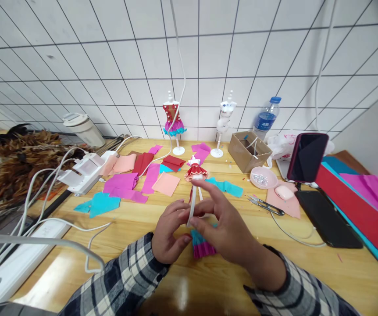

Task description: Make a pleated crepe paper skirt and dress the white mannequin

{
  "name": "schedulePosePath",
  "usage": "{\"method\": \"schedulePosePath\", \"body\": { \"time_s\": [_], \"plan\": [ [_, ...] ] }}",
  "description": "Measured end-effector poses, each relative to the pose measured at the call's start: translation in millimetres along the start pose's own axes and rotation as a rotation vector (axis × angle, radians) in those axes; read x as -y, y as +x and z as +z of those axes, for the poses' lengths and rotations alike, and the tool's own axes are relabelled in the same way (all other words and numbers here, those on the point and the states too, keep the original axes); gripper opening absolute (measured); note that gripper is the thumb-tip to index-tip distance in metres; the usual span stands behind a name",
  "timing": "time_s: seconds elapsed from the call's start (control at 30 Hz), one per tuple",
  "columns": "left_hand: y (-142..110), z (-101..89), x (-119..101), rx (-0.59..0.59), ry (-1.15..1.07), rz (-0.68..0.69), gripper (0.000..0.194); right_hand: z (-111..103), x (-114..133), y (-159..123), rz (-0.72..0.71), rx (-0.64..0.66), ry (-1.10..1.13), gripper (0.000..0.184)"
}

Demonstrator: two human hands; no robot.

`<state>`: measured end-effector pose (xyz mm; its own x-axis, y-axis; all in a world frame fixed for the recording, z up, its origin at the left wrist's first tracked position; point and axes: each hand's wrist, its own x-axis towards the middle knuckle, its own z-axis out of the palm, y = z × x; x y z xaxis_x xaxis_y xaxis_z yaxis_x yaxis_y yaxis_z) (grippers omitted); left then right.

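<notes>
A narrow white strip (192, 206) stands tilted between the thumb and forefinger of my right hand (231, 228). Beside it my left hand (171, 230) is loosely curved, thumb apart from the fingers; its fingertips reach the strip's lower part, and I cannot tell whether they press on it. Beneath my hands lies a pleated piece of blue and purple crepe paper (204, 245), partly covered by my right hand. Just beyond my fingers a small white dress form (194, 161) wears a red and peach ruffled skirt (195, 172); its lower part is mostly hidden.
Against the wall stand a dressed mannequin (172, 116) and a white mannequin (225, 116). Crepe paper pieces (123, 182) spread leftward near a power strip (90, 171). Rightward are a cardboard box (250, 151), bead bowl (264, 177), thread snips (266, 205) and phone (329, 219).
</notes>
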<state>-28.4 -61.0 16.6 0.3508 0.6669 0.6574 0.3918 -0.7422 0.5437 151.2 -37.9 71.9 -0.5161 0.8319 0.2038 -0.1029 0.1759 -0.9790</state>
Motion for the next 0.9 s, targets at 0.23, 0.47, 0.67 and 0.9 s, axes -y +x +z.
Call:
{"method": "schedulePosePath", "body": {
  "time_s": [0.23,0.47,0.67,0.9],
  "plan": [
    [3,-0.4,10,0.019,-0.002,0.085,0.025,6,-8,-5,-0.139,-0.06,-0.06,0.07],
    [1,-5.0,-2,0.035,-0.002,0.056,0.036,9,-1,-8,-0.217,-0.018,-0.043,0.071],
    [-1,-6.6,-14,-0.041,0.018,0.018,0.034,15,4,-12,-0.283,0.013,-0.152,0.073],
    [-6,-0.2,-9,-0.048,-0.01,0.028,0.034,9,6,-11,-0.222,0.024,-0.026,0.068]
  ]
}}
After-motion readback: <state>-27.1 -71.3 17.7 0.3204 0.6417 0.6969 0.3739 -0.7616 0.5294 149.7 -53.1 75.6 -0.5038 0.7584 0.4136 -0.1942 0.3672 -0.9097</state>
